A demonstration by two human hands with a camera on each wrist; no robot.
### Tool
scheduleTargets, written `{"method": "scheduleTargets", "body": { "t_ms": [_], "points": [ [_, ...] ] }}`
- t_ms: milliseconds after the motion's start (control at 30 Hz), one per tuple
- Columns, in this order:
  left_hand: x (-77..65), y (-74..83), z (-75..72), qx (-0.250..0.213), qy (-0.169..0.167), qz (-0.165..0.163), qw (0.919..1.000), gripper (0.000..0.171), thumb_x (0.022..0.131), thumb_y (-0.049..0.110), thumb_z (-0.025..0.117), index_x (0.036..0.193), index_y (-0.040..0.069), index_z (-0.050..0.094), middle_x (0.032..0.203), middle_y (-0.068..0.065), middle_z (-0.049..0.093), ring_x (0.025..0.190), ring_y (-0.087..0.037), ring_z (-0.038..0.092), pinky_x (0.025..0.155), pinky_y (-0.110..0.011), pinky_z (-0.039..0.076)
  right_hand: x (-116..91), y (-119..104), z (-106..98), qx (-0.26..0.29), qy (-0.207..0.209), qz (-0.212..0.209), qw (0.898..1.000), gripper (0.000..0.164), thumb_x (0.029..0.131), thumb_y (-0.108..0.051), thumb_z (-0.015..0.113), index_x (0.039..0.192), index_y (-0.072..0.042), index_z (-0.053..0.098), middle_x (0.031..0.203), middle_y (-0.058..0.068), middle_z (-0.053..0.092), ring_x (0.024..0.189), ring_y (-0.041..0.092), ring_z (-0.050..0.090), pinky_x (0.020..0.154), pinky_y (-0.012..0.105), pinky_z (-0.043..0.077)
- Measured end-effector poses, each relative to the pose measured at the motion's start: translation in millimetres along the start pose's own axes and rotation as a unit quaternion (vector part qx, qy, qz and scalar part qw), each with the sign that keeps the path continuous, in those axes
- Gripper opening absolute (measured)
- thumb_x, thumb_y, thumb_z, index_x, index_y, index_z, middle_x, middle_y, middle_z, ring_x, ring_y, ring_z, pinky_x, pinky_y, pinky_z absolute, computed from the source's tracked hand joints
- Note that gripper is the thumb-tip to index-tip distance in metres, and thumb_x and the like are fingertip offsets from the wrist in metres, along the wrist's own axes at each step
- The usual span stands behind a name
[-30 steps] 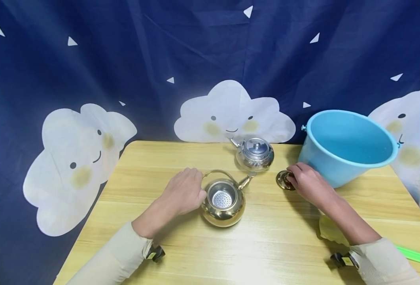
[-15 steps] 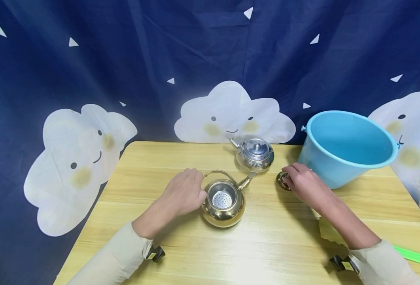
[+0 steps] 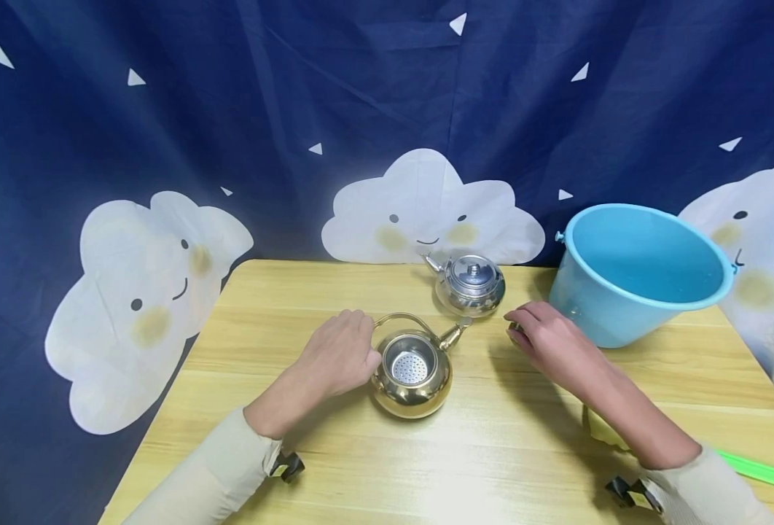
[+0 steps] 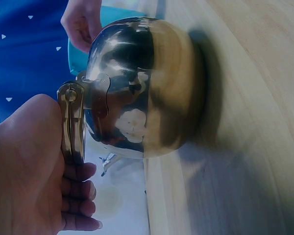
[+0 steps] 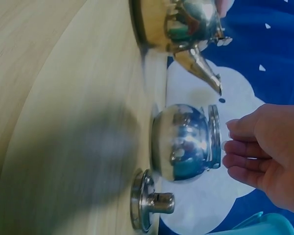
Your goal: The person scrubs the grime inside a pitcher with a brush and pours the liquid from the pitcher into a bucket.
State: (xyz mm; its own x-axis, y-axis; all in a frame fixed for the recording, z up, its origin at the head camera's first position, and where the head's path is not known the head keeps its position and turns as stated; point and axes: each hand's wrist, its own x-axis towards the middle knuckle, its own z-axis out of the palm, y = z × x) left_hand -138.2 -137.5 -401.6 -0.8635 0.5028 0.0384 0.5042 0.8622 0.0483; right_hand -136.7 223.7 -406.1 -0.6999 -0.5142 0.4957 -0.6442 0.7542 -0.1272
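Observation:
A gold teapot (image 3: pixel 412 390) stands lidless on the table, its strainer (image 3: pixel 409 367) showing inside the mouth. My left hand (image 3: pixel 337 354) grips its raised handle (image 4: pixel 72 122), the fingers curled round it. The teapot's lid (image 5: pixel 144 200) lies on the table with its knob up, as the right wrist view shows. Above it and apart from it hovers my right hand (image 5: pixel 274 152), fingers loosely bent and holding nothing. In the head view that hand (image 3: pixel 554 343) hides most of the lid. A silver teapot (image 3: pixel 471 286) with its lid on stands behind.
A large blue bucket (image 3: pixel 580 299) stands at the back right, close to my right hand. Under the right forearm lies a yellow piece (image 3: pixel 603 430), partly hidden. A green strip (image 3: pixel 761 470) lies near the right edge of the table (image 3: pixel 275 292).
My right hand has let go of the lid, risen off it and shifted slightly left over it. The left hand and the gold teapot have stayed in place.

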Motion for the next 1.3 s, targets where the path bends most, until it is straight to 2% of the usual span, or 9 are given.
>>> {"method": "scheduleTargets", "body": {
  "t_ms": [333, 733, 967, 1300],
  "points": [
    [0.4, -0.1, 0.4, 0.000, -0.003, 0.001, 1.0000, 0.014, 0.085, 0.026, 0.051, 0.085, 0.012, 0.048, 0.079, -0.002, 0.046, 0.071, -0.019, 0.042, 0.061, -0.027, 0.033, 7, -13, -1, 0.001, 0.016, -0.031, 0.999, 0.023, 0.083, -0.002, 0.082, 0.104, 0.002, 0.073, 0.098, 0.014, 0.074, 0.092, 0.028, 0.070, 0.079, 0.043, 0.062],
    [1.8, 1.8, -1.0, -0.007, -0.006, -0.001, 1.0000, 0.015, 0.085, 0.027, 0.052, 0.086, 0.012, 0.049, 0.080, -0.002, 0.047, 0.072, -0.019, 0.043, 0.062, -0.027, 0.034, 22, -32, -1, 0.012, 0.018, -0.037, 0.999, 0.025, 0.083, -0.004, 0.083, 0.106, 0.000, 0.073, 0.101, 0.013, 0.074, 0.094, 0.028, 0.072, 0.080, 0.042, 0.062],
    [2.8, 4.0, -2.3, -0.003, -0.008, 0.000, 1.0000, 0.016, 0.086, 0.027, 0.051, 0.086, 0.011, 0.050, 0.080, -0.003, 0.048, 0.072, -0.020, 0.043, 0.062, -0.028, 0.034, 29, -46, 1, 0.017, 0.031, -0.065, 0.997, 0.024, 0.084, -0.006, 0.083, 0.105, 0.000, 0.073, 0.100, 0.012, 0.073, 0.094, 0.027, 0.071, 0.078, 0.041, 0.063],
    [3.6, 5.2, -2.7, -0.004, -0.014, -0.001, 0.9999, 0.015, 0.085, 0.026, 0.051, 0.085, 0.012, 0.048, 0.079, -0.003, 0.047, 0.071, -0.020, 0.043, 0.062, -0.028, 0.034, 33, -70, 4, 0.049, 0.015, -0.110, 0.993, 0.023, 0.084, -0.008, 0.082, 0.105, -0.002, 0.074, 0.101, 0.007, 0.073, 0.097, 0.021, 0.071, 0.085, 0.032, 0.063]
  ]
}}
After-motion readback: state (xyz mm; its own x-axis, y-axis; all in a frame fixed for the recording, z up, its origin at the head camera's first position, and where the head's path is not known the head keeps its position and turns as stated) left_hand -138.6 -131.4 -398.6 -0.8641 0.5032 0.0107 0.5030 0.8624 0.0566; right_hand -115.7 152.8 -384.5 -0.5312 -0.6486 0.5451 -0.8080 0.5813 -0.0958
